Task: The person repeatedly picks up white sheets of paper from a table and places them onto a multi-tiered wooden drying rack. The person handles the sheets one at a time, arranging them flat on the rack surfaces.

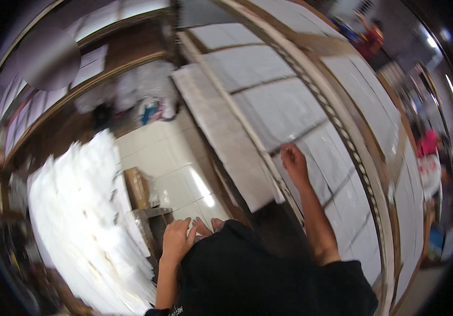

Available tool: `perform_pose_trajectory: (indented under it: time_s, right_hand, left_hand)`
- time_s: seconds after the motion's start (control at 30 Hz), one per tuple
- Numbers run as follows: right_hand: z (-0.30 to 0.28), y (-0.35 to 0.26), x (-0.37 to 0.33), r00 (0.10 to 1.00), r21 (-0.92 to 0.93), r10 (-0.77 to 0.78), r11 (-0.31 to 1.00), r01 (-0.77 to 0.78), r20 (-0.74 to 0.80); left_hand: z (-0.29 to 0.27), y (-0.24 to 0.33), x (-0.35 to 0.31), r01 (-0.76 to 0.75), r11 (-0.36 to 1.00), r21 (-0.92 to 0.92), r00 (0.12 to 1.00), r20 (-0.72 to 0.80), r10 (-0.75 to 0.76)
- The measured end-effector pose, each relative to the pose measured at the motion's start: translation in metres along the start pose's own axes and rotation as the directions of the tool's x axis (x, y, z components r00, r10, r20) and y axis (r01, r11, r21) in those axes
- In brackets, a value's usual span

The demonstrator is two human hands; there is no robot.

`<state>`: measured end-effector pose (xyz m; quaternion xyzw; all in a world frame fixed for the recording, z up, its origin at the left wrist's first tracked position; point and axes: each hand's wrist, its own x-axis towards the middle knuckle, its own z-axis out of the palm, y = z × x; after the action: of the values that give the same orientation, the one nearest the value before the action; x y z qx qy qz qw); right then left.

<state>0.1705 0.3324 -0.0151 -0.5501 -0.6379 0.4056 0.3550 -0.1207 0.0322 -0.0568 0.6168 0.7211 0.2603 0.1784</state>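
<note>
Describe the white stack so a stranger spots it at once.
Start from the pale tiled floor. Left of it, past the left hand, stands a bulky white stack. Its ragged, uneven edge sets it apart from the flat white rectangles on the right.

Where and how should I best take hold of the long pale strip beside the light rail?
Probably by the near end of the long pale strip, coming from your own side: this narrow end points toward you and looks uncovered, while the light rail runs along its right edge.
</note>
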Motion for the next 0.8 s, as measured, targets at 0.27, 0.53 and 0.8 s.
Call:
perform_pose_trajectory:
  time_s: [0.27,0.53,0.8]
  right_hand:
    - [0.189,0.012,-0.092,0.664,0.115,0.015,0.982,-0.151,0.747]
    - [0.219,0.101,-0.126,0.264,-0.216,0.253,0.963,-0.160,0.931]
    - [0.242,0.083,-0.083,0.329,-0.196,0.264,0.955,-0.224,0.907]
  left_hand:
    - [-0.048,-0.017,-0.035,0.146,0.989,0.035,0.946,-0.299,-0.129]
    - [-0.074,-0.014,-0.108,0.504,0.863,-0.011,0.595,-0.720,-0.357]
    - [-0.095,-0.002,-0.135,0.654,0.750,-0.103,0.355,-0.833,-0.424]
